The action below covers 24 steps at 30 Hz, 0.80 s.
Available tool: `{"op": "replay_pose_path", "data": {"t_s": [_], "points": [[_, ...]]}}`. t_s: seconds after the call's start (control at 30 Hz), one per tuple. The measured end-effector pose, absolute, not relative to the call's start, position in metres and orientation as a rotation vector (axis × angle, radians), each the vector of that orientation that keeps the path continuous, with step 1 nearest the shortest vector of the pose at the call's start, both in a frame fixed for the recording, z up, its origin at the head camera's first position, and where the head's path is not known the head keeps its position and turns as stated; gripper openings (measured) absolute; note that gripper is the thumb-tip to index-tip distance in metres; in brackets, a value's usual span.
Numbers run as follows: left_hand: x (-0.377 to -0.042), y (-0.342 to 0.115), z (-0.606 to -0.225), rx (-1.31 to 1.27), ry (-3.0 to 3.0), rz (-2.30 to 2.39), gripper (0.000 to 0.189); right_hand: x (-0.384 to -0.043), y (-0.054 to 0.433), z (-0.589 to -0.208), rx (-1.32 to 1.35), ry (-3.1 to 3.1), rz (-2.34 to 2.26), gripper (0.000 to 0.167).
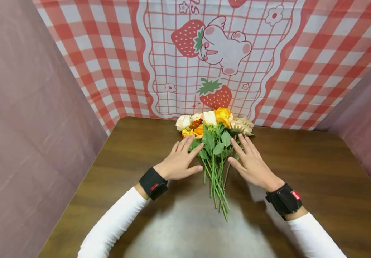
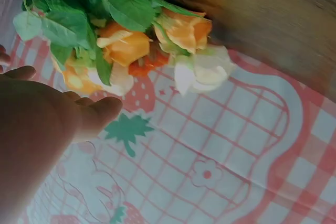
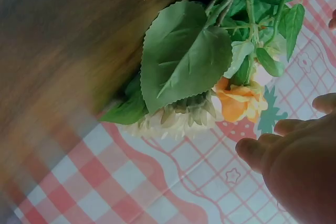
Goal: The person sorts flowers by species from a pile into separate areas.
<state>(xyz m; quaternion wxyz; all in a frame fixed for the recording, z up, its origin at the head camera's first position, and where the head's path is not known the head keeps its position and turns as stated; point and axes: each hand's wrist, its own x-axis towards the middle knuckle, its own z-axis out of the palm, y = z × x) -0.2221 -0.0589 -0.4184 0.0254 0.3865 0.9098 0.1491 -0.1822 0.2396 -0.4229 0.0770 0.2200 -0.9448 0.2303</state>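
A bunch of flowers (image 1: pixel 217 143) with orange, white and cream heads lies on the brown table, stems toward me. My left hand (image 1: pixel 179 159) spreads its fingers at the bunch's left side, fingertips by the leaves below the orange blooms. On the right side my right hand (image 1: pixel 250 163) has its fingers spread likewise, near the leaves under a cream flower (image 1: pixel 241 125). Whether the fingertips touch the leaves I cannot tell. In the left wrist view an orange rose (image 2: pixel 184 30) and a white rose (image 2: pixel 203 71) show. A broad green leaf (image 3: pixel 184 59) fills the right wrist view's middle.
The brown wooden table (image 1: pixel 124 143) ends behind the flower heads at a hanging red-and-white checked cloth (image 1: pixel 121 53) printed with strawberries. Pinkish curtains (image 1: pixel 27 125) hang on both sides. Black bands (image 1: pixel 153 183) wrap both wrists.
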Motion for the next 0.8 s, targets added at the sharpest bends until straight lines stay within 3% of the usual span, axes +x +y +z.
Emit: {"op": "replay_pose_path", "data": {"t_s": [0.27,0.57,0.8], "points": [[-0.233,-0.018,-0.412,1.332,2.756,0.324,0.073,-0.175,0.249,-0.415,0.618,-2.841,0.74,0.067],[-0.249,0.057,-0.402,1.637,2.659,-0.08,0.066,-0.159,0.268,-0.411,0.526,-2.8,0.782,0.065],[-0.268,0.097,-0.417,1.557,2.682,-0.379,0.062,-0.136,0.271,-0.42,0.478,-2.762,0.821,0.064]]}}
